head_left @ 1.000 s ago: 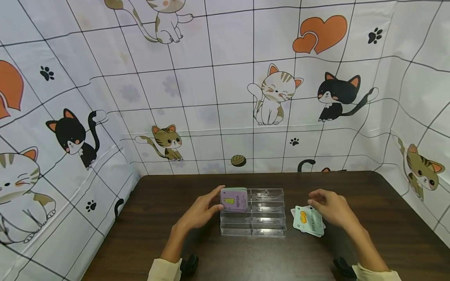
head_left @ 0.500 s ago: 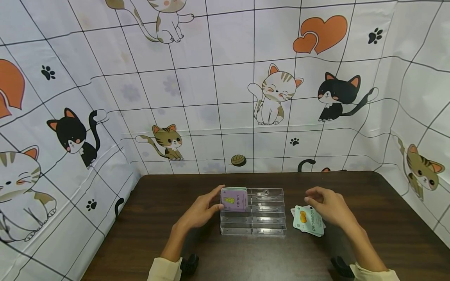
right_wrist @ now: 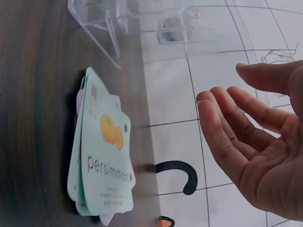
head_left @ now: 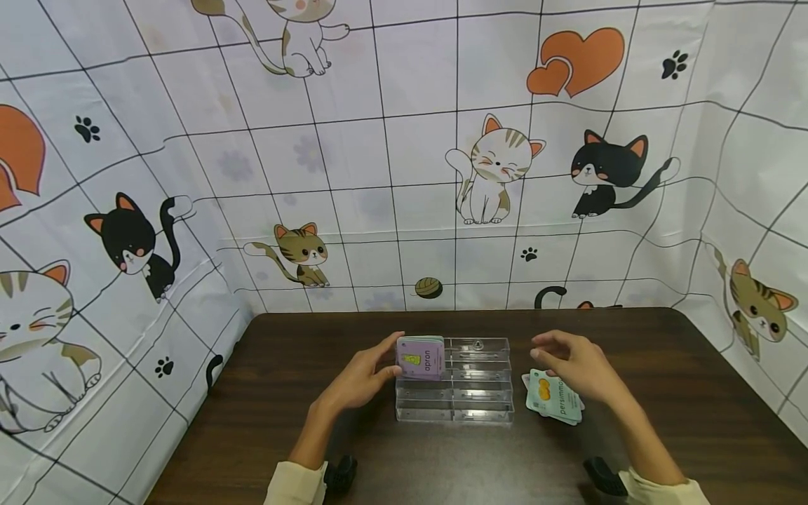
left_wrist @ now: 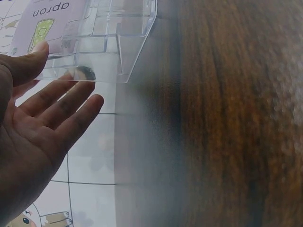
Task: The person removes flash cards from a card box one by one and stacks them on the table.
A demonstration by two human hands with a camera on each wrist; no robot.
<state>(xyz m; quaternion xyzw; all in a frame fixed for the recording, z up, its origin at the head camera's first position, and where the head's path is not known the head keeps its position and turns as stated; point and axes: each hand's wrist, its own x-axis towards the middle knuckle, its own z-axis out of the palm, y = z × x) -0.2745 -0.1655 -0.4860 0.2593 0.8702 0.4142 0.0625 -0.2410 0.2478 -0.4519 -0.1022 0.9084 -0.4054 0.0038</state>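
Note:
A clear plastic tiered rack (head_left: pixel 482 396) stands on the table, with a purple card (head_left: pixel 421 358) reading "apron" in its upper left part. Green card edges peek out behind that card. My left hand (head_left: pixel 362 379) is at the rack's left side, its thumb touching the card's left edge and its fingers extended along the rack's side in the left wrist view. To the right of the rack lies a loose stack of cards (right_wrist: pixel 105 151), topped by a pale green "persimmon" card. My right hand (head_left: pixel 581 365) hovers above this stack, fingers loosely bent and holding nothing.
Dark wooden table (head_left: pixel 442 463) beneath everything. A white sheet (head_left: pixel 416 161) printed with cats and grid lines hangs behind it and along both sides. Each wrist carries a black strap (head_left: pixel 341 475) below a cream sleeve.
My right hand has drifted left over the card stack, toward the rack, and covers part of the persimmon card. The left hand, rack and cards have stayed put.

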